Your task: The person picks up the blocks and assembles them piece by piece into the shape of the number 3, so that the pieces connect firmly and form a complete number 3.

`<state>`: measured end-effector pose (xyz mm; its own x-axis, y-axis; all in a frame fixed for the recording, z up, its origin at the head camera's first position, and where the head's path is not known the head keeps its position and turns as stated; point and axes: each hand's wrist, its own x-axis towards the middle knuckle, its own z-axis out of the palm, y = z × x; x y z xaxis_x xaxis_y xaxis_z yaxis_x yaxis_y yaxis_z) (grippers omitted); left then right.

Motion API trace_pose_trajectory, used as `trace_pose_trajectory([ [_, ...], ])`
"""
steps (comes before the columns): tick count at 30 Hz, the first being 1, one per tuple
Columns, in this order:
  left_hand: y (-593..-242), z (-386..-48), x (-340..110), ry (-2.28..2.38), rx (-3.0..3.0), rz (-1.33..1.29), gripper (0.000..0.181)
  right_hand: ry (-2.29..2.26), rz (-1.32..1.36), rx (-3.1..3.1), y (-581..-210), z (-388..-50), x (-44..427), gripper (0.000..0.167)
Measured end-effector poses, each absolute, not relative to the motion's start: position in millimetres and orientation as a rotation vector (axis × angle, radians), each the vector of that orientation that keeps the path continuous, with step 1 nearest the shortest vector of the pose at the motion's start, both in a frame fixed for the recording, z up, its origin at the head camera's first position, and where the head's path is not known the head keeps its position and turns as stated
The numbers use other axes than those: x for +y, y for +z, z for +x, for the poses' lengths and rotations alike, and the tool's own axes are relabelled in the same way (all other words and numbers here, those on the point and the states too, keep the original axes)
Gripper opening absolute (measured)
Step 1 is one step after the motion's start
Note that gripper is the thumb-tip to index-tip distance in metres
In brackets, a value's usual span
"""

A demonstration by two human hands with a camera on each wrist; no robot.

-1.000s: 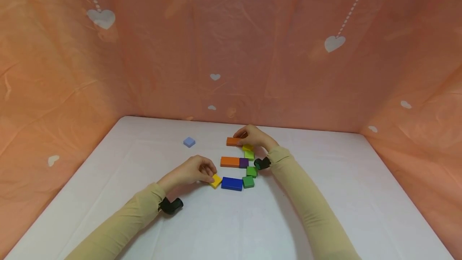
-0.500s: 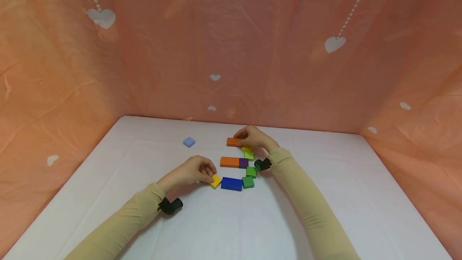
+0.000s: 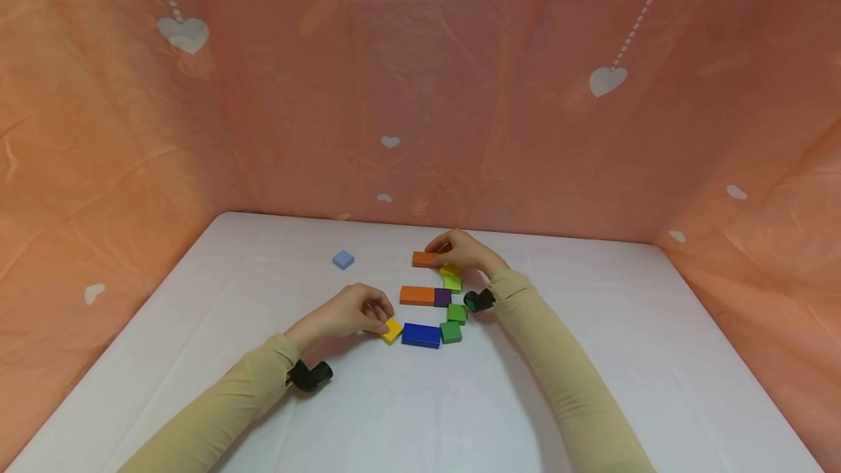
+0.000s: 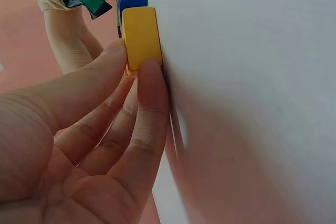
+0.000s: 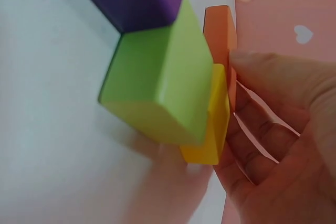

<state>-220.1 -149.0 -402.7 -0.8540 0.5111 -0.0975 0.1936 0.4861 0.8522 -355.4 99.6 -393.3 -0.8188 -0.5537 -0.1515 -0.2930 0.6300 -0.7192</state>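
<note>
My left hand (image 3: 348, 310) pinches a small yellow block (image 4: 142, 38) between thumb and fingers, at the left end of a long blue block (image 3: 421, 336). At the far end of the layout, my right hand (image 3: 463, 248) grips a long orange block (image 5: 218, 30), thumb on its near side and fingers behind. Just under that hand lies another yellow block (image 5: 220, 119). A lime block (image 3: 452, 284), a purple block (image 3: 443, 298), a green block (image 3: 457, 314) and a darker green block (image 3: 450, 332) follow toward me. A second orange block (image 3: 417, 295) adjoins the purple one.
A light blue block (image 3: 343, 260) lies apart, toward the back left of the white table (image 3: 591, 356). Orange cloth with pale hearts (image 3: 420, 93) encloses the table at the back and sides. Both wrists wear small black cameras (image 3: 311, 377).
</note>
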Motion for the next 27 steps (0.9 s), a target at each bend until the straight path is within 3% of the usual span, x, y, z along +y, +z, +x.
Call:
trace_pose_trajectory([
  [21, -403.5, -218.1, -149.8, 1.313, 2.419, 0.625, 0.018, -1.045, -0.663, 2.499, -395.0, -354.6, 104.0, 0.024],
  [27, -404.8, -219.1, -149.5, 1.299, 2.453, 0.631, 0.018, -1.014, -0.774, 2.523, -395.9, -358.7, 106.0, 0.024],
])
